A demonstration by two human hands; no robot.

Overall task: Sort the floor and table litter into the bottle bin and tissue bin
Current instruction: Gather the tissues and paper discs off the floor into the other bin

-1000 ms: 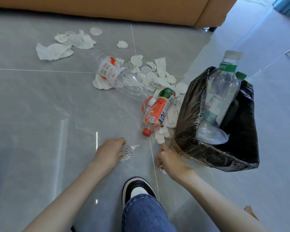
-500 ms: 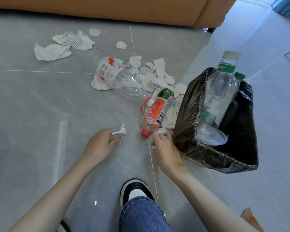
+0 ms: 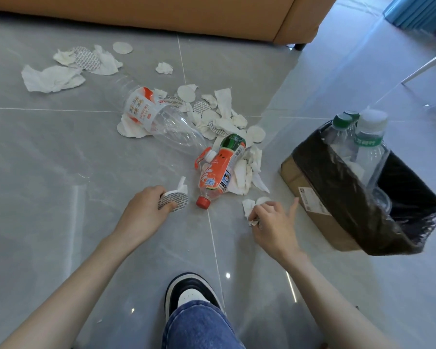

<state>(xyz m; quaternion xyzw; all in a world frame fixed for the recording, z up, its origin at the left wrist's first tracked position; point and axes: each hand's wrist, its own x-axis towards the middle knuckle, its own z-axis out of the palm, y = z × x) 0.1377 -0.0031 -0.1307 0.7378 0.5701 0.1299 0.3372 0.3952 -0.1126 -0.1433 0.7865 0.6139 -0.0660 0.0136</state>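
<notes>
Paper-soft, featherweight tissue scraps (image 3: 248, 206) just right of the orange bottle (image 3: 219, 172) should pinch up anywhere, while the right hand (image 3: 275, 222) keeps its grip pinched on a crumpled wad (image 3: 252, 222) and the left hand (image 3: 146, 210) grasps a foil seal (image 3: 174, 201) just left of that bottle.

Both arms stretched forward and down, left hand (image 3: 146, 210) curled round a seal (image 3: 173, 201), right hand (image 3: 275, 222) pinching a scrap (image 3: 252, 222) with one finger sticking out.

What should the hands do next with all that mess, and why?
Probably the right hand should pinch up the white scrap just beside it: it already holds small bits, and the left hand grips a round seal.
</notes>
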